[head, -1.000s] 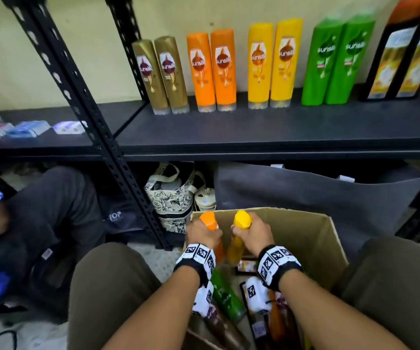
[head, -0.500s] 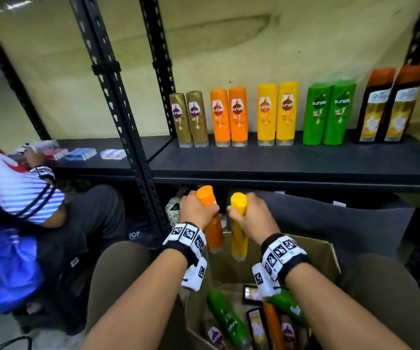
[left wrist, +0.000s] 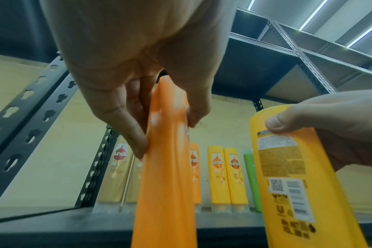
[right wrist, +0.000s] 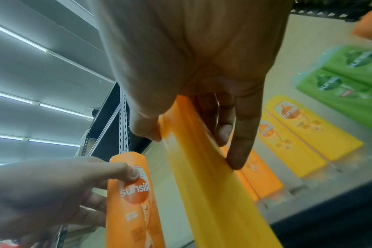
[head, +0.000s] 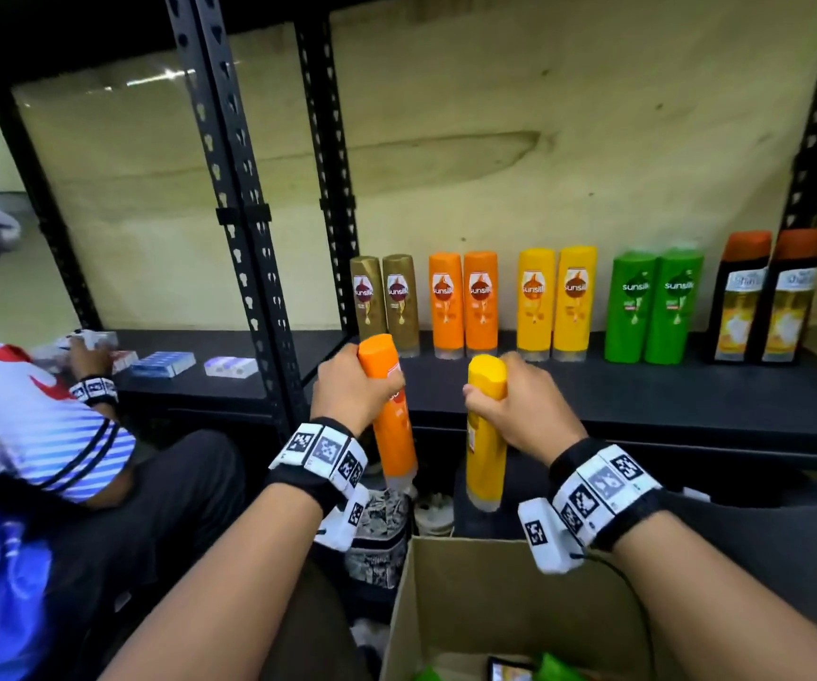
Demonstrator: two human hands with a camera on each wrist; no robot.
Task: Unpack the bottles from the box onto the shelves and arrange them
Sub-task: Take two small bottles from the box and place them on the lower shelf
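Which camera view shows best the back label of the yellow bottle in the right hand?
The left wrist view: the yellow bottle turns its back label, with printed codes, to that camera, under the right hand. The head view shows only a narrow strip of that label. The right wrist view shows a blurred plain side, no label.

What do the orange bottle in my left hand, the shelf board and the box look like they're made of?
Orange bottle: looks like smooth opaque plastic with a soft sheen and a printed label. Shelf board: dark and matte, probably painted metal or laminate; it sits on punched metal uprights. Box: brown corrugated cardboard by its dull fibrous face and thin folded edge.
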